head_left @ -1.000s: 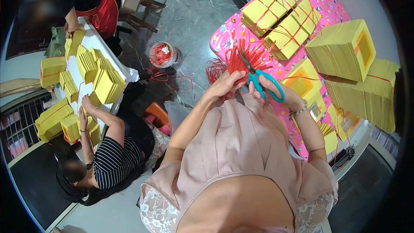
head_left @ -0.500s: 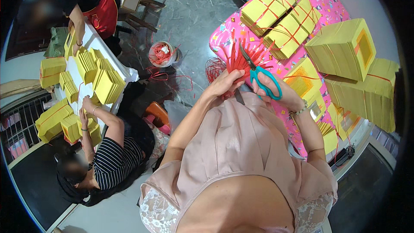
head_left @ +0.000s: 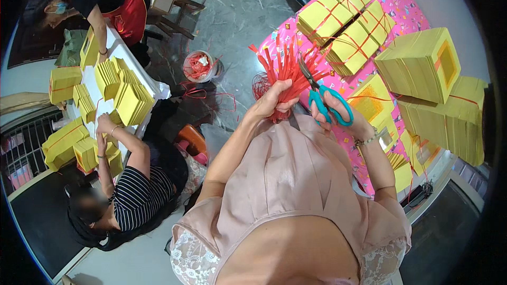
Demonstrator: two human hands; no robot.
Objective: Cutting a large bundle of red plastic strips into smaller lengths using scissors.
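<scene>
Head view: since the earlier frame, the bundle of red strips (head_left: 285,63) and left hand (head_left: 275,99) have shifted left. Left hand closed firmly around the bundle's base, above the lap; strips fan upward, long axis roughly vertical. Right hand (head_left: 355,124) curled round teal-handled scissors (head_left: 313,83) — blades point up and slightly left, overlapping the fan's right side. Pink-covered counter (head_left: 406,8) at right, grey floor (head_left: 232,26) beyond. Tied yellow paper stacks (head_left: 322,16) on the counter, bigger stacks (head_left: 406,66) at far right. Bucket (head_left: 196,80) of red scraps on floor; two co-workers at white counter (head_left: 119,47), left — left hand hides bundle's middle.
</scene>
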